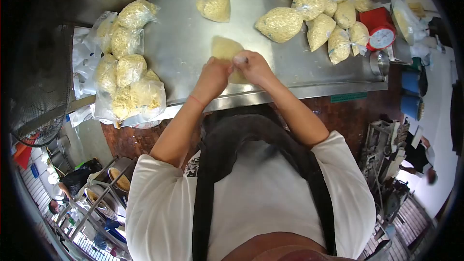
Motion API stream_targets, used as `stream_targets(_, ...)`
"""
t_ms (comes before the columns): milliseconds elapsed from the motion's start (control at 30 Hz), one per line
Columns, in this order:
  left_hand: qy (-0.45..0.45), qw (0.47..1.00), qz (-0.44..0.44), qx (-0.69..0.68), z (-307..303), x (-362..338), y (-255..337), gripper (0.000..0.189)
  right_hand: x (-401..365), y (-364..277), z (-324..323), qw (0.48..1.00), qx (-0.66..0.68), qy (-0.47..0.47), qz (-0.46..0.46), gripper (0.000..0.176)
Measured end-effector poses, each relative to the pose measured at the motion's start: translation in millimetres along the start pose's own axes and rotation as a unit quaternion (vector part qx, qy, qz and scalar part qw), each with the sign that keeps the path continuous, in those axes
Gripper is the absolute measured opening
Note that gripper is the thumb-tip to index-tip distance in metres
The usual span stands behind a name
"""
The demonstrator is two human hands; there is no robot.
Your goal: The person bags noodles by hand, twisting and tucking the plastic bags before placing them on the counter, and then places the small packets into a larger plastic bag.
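Both hands meet over the front of the metal table (181, 43), at a bag of pale yellow shreds (225, 47) that is somewhat blurred. My left hand (215, 75) is closed on the gathered plastic of this bag. Close against it, my right hand (252, 66) pinches the same gathered part, with a bit of clear plastic at its fingers. The bag's full body lies beyond the hands, partly covered by them. Farther back on the table rests another filled bag (213, 4), apart from the hands.
Filled bags (130, 70) are piled at the left end, and several more (309, 5) lie at the back right. Beside those stands a red scale (379, 29) with a round metal container (379, 63). Other people (77, 181) (418, 157) appear at both far sides.
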State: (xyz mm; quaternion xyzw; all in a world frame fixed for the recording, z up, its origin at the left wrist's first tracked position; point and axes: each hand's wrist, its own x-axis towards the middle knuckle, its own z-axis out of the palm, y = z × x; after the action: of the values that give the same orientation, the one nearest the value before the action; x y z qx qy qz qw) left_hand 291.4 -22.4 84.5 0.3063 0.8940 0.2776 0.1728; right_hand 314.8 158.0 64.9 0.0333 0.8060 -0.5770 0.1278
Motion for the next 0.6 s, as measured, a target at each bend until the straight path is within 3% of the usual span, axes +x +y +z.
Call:
stream_targets(33, 0.019, 1.000, -0.007, -0.006, -0.2, 3.3, -3.2, 0.011, 11.1, 0.5, 5.8, 0.994, -0.061, 0.036, -0.078, 0.012)
stream_targets(133, 0.081, 0.996, -0.015, -0.024, 10.1, 13.8, -19.6, 0.011, 37.1, -0.1, 18.1, 0.969, -0.188, 0.086, -0.138, 0.014)
stream_targets(233, 0.142, 0.988, -0.003, -0.060, 44.2, 19.5, -48.3, 0.014, 58.1, 43.9, 49.3, 0.978, -0.010, 0.153, -0.141, 0.016)
stream_targets(333, 0.194, 0.975, -0.012, -0.104, 63.2, 11.9, -56.0, 0.020, 44.0, 33.0, 40.9, 0.995, 0.000, 0.083, -0.060, 0.017)
stream_targets(433, 0.245, 0.964, -0.012, -0.103, 81.1, 13.4, -68.1, 0.025, 29.4, 38.5, 41.9, 0.962, -0.134, 0.117, -0.208, 0.029)
stream_targets(533, 0.253, 0.954, -0.062, -0.144, 83.9, 23.2, -73.2, 0.024, 36.1, 41.1, 42.1, 0.962, -0.138, 0.127, -0.199, 0.037)
stream_targets(600, 0.239, 0.932, -0.139, -0.233, 80.0, 25.5, -71.3, 0.023, 42.1, 37.0, 40.2, 0.985, -0.100, 0.075, -0.119, 0.032)
